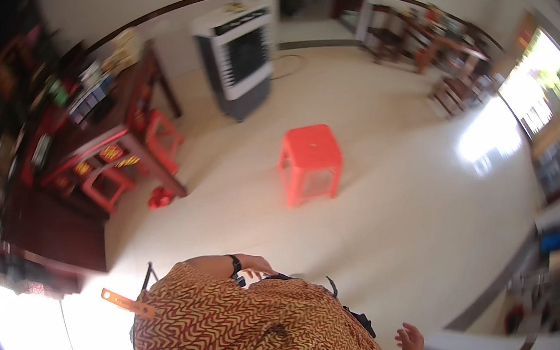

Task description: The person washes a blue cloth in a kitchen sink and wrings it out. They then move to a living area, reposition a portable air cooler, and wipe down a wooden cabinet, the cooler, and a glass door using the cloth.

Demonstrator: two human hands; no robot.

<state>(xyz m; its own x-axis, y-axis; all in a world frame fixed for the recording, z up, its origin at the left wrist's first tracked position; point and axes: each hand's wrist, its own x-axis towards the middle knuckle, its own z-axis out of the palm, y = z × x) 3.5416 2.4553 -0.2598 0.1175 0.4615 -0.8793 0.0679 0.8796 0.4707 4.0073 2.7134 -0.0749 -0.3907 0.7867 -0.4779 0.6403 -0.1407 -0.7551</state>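
My left hand (257,263), with a dark band at its wrist, is held near my waist beside something dark and white; its fingertips are partly hidden, so its hold cannot be told. At the lower right, my right hand (410,338) hangs at my side with fingers apart and nothing in it, a dark band at the wrist. My patterned red and yellow top (261,325) lies between them. Farther forward, a red plastic stool (313,147) stands upright on the tiled floor (386,204), touched by neither hand.
An air cooler (239,60) stands by the back wall. To the left are a dark red wooden table (118,129) with items on it and more red plastic stools (163,140) beside it. A wooden desk (443,40) and chair (452,94) are near the bright doorway (538,81).
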